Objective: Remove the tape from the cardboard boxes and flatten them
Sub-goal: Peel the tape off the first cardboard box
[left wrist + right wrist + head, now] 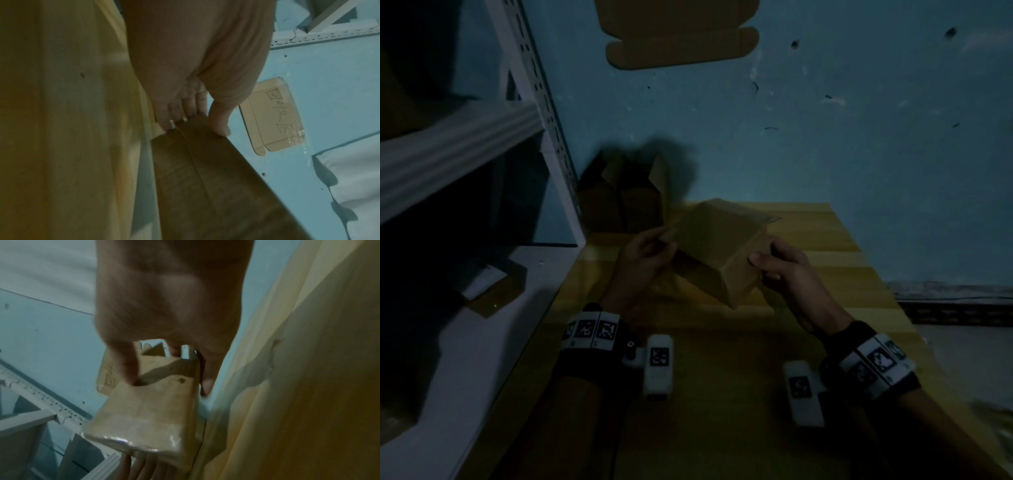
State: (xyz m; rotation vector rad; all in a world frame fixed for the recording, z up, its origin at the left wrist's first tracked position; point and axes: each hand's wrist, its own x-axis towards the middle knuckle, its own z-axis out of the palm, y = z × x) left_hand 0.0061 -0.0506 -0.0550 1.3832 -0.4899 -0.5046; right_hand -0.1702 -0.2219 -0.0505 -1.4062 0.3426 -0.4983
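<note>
A small brown cardboard box (pixel 717 245) is held tilted just above the yellow table (pixel 835 277), between both hands. My left hand (pixel 645 255) grips its left edge, thumb on top and fingers underneath (pixel 197 121). My right hand (pixel 779 265) pinches the box's right end (pixel 156 395) between thumb and fingers. Clear glossy tape (pixel 133 437) wraps over the box's far end in the right wrist view. The dim light hides whether the flaps are sealed.
An opened cardboard box (pixel 625 195) stands behind the table by the blue wall. A flat cardboard piece (pixel 678 32) with writing (pixel 275 113) is stuck on the wall. White metal shelving (pixel 465 137) runs along the left, with a small box (pixel 489 286) on it.
</note>
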